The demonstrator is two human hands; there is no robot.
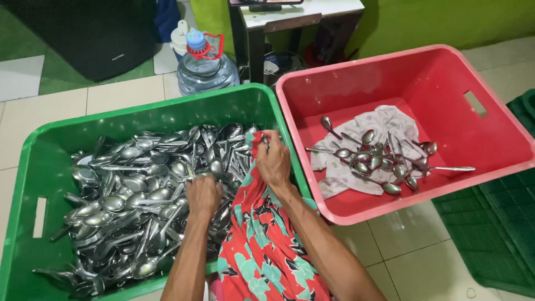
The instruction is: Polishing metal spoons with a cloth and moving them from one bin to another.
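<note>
This looks like the back room of a home or small eatery, with washing-up done on the floor. A green crate [167, 111] heaped with metal spoons [134, 195] sits on pale floor tiles [401, 251]. Just right of the crate stands a red crate [401, 72] holding a cloth and more spoons. Behind the green crate are a large water jug [203, 67], a small table [295, 19] and a green wall [434, 19].

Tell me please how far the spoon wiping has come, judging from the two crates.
Done: a small pile of spoons lies on a pale cloth in the red crate. In hand: the right hand grips the red floral cloth, and the left hand reaches into the heap. Left: most of the job, as the green crate holds a big heap of spoons.
</note>
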